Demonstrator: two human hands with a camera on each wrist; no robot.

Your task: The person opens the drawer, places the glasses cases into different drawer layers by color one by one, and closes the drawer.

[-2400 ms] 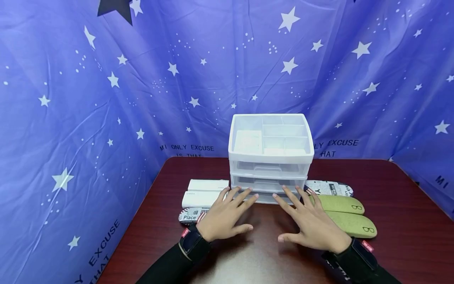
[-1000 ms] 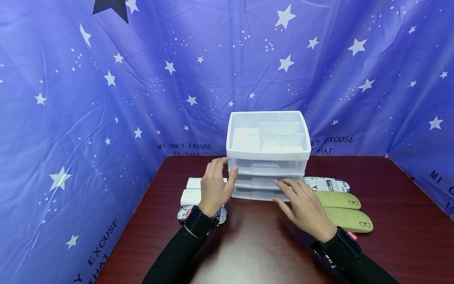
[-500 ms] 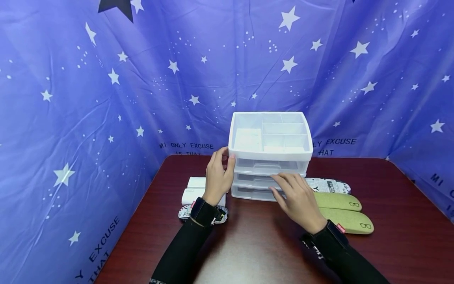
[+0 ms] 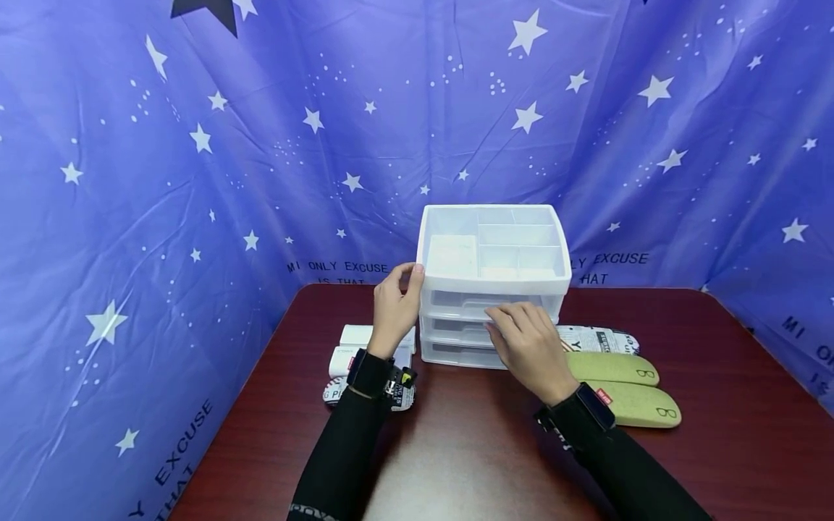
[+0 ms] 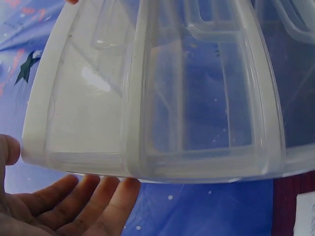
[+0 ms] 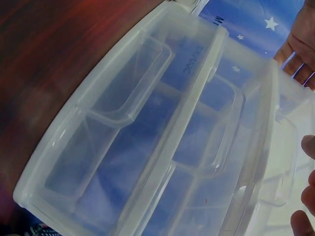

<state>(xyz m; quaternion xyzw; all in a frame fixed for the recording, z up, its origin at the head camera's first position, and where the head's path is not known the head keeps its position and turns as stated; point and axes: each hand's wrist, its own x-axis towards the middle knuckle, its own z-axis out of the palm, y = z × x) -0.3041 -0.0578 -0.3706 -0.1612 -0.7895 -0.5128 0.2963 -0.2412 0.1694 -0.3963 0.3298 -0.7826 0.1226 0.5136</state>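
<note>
A white desktop drawer unit (image 4: 449,284) with three clear drawers and a compartmented top tray stands on the table. My left hand (image 4: 394,307) is at its left side; in the left wrist view the extended fingers (image 5: 106,204) lie along the side wall, the thumb near the top front corner. My right hand (image 4: 531,347) is in front of the upper drawer (image 6: 275,167), fingers bent loosely near its handle. In the right wrist view only its fingertips (image 6: 309,196) show at the right edge. All three drawers are pushed in.
Left of the unit lie two white glasses cases (image 4: 343,360) and a newsprint-patterned case (image 4: 335,391), partly behind my left wrist. On the right lie another newsprint case (image 4: 602,339) and two green glasses cases (image 4: 641,404). A blue star-printed curtain (image 4: 352,130) hangs behind the table (image 4: 456,463).
From spread over the table before the unit, my left hand has moved up to its left side. My right hand has drawn inward and risen to the upper drawer's front.
</note>
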